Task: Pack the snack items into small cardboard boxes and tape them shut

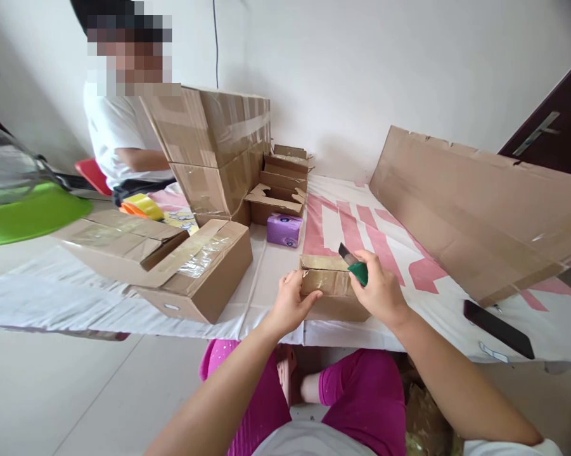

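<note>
A small cardboard box [330, 283] with clear tape across it lies at the table's front edge, right before me. My left hand [292, 297] grips its left end, the thumb on the near side and the fingers bent over the top. My right hand [378, 285] is closed around a green-handled box cutter [358, 272], its dark blade pointing up and to the left above the box's right end. Part of the right hand rests against or very near the box; exact contact is hidden.
Left of me lie taped cardboard boxes [218, 269]. Behind them stand a tall box stack [218, 145], open boxes [280, 190] and a purple tissue pack [284, 230]. At right are a large cardboard sheet [480, 209] and a phone [498, 328]. A person [118, 126] sits far left.
</note>
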A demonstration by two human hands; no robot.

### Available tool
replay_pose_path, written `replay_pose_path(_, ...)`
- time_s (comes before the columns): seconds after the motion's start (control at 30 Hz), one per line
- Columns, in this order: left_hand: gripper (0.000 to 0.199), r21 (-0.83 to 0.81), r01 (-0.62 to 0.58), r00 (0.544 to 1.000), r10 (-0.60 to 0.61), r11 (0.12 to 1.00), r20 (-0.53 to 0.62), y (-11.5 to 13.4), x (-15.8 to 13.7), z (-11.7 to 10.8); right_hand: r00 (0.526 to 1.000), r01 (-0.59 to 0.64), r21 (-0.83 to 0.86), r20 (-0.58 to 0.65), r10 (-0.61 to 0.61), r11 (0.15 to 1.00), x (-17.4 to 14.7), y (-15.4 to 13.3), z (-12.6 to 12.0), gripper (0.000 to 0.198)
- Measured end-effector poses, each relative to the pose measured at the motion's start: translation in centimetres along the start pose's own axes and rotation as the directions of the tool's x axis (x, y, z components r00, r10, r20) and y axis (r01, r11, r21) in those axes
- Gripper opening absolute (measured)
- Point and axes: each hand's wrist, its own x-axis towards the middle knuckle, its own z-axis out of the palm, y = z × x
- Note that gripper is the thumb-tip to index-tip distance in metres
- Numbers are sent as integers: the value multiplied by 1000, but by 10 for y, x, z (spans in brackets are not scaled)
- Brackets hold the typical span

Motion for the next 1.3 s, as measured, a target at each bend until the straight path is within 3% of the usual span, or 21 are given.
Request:
replay_pose_path(0.1,15,3,4,1000,-4,1000,1,0,1,0,995,-103,12,-3,103,995,14,8,-2,37)
replay_pose_path(0.2,15,7,9,1000,-9,1000,6,-1,1,0,964,-245,14,-105,245,969,20,21,-10,35)
replay_pose_path(0.33,15,21,17,1000,-17,1000,-2,0,0,0,917,-363,61,-154,368,930,7,38,-26,33)
replay_pose_path(0.4,17,34,32,999,-31,999,-12,1,1,0,926,-367,85,-62,372,926,-11,39,-31,34)
replay_pose_path(0.5,21,48,55,998,-54,997,-24,2,1,1,935,-329,92,175,310,940,-44,30,-35,34)
replay_pose_path(0.63,27,67,78,997,-76,995,-28,2,2,3,854,-267,20,468,227,963,-74,11,-36,21)
replay_pose_path(0.73,27,77,79,997,-77,994,-23,2,3,3,814,-250,-25,536,224,968,-79,1,-36,13)
replay_pose_path(0.87,24,75,70,998,-69,995,-14,3,2,2,798,-239,-103,545,256,965,-73,-4,-34,8)
replay_pose_path(0.97,24,85,90,996,-90,992,0,4,3,1,813,-194,-173,523,257,966,-73,-5,-29,5)
replay_pose_path(1.13,28,90,112,993,-115,990,29,4,5,-1,909,-94,-286,366,199,954,-84,-3,-9,6)
replay_pose_path(1.3,27,79,86,996,-88,993,26,2,5,-2,955,-82,-316,248,166,945,-91,2,8,9)
